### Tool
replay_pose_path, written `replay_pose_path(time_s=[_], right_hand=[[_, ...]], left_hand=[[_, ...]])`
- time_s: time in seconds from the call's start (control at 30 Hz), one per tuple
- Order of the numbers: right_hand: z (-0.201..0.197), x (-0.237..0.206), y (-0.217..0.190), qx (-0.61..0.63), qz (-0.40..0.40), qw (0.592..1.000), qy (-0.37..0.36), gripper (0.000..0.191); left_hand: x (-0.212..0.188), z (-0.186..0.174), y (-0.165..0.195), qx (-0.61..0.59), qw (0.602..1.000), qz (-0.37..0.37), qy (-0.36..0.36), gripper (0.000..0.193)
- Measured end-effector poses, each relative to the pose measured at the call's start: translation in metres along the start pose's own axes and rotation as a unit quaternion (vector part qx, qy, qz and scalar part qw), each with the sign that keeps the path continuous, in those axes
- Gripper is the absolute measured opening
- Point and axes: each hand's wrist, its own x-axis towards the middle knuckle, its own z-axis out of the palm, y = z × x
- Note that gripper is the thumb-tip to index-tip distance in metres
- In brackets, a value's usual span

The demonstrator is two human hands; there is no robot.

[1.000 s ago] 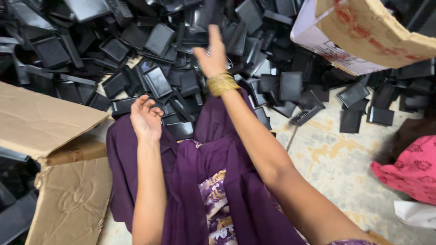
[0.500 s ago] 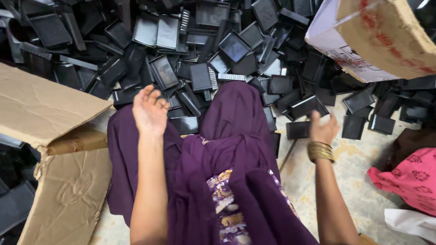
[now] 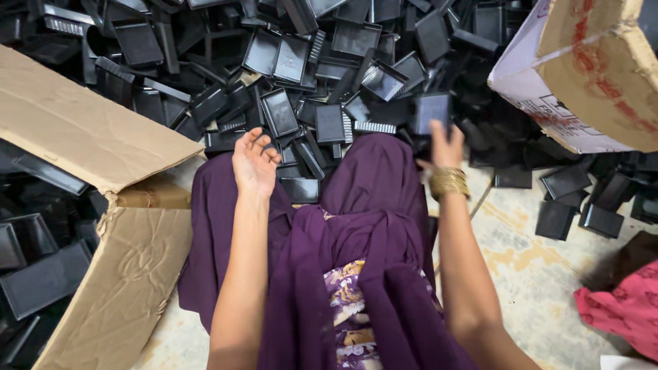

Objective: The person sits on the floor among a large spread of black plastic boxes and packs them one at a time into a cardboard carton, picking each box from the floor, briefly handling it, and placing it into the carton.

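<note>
My right hand [image 3: 447, 145] grips a black tray [image 3: 432, 113] just beyond my knee; my left hand [image 3: 254, 162] rests open, empty.

We see the scene under soft, even daylight with no single hard source; the brightest areas are the pale speckled stone floor [image 3: 528, 274] at lower right and the flat brown cardboard flap [image 3: 75, 130] on the left. The heap of glossy black plastic trays [image 3: 295, 68] catches small grey highlights along rims, while gaps between them sink to solid black. Shadows stay faint and diffuse. Motion blur smears the right hand [image 3: 444, 147] and the black tray [image 3: 430, 113] it grips; the left hand [image 3: 255, 163] is sharp. The white-and-brown cardboard box [image 3: 582, 75] at upper right bulges from wide-angle distortion.
</note>
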Motion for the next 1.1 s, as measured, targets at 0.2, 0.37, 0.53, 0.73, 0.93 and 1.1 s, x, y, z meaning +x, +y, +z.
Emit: replay_pose_path(time_s=[0.2, 0.37, 0.53, 0.73, 0.93, 1.1], right_hand=[[0.103, -0.02, -0.062, -0.296, -0.17, 0.94, 0.02, 0.099], [0.106, -0.077, -0.096, -0.152, -0.522, 0.817, -0.194, 0.092], [0.035, -0.094, -0.062, -0.237, -0.539, 0.766, -0.257, 0.067], [-0.093, -0.095, 0.092, -0.579, -0.135, 0.795, -0.12, 0.105], [-0.074, -0.088, 0.164, -0.383, -0.304, 0.872, 0.017, 0.064], [-0.037, -0.036, 0.098, -0.188, -0.17, 0.967, 0.036, 0.029]], left_hand=[[0.003, 0.006, -0.016, 0.038, 0.999, -0.029, -0.026, 0.031], [0.001, 0.003, -0.012, 0.04, 0.999, -0.017, -0.017, 0.031], [-0.007, -0.005, -0.003, 0.017, 1.0, -0.004, -0.011, 0.033], [-0.006, 0.003, 0.001, 0.04, 0.998, 0.044, 0.012, 0.032], [-0.009, 0.021, -0.017, 0.094, 0.995, 0.019, -0.025, 0.031], [-0.009, 0.009, -0.001, 0.062, 0.997, 0.043, 0.022, 0.032]])
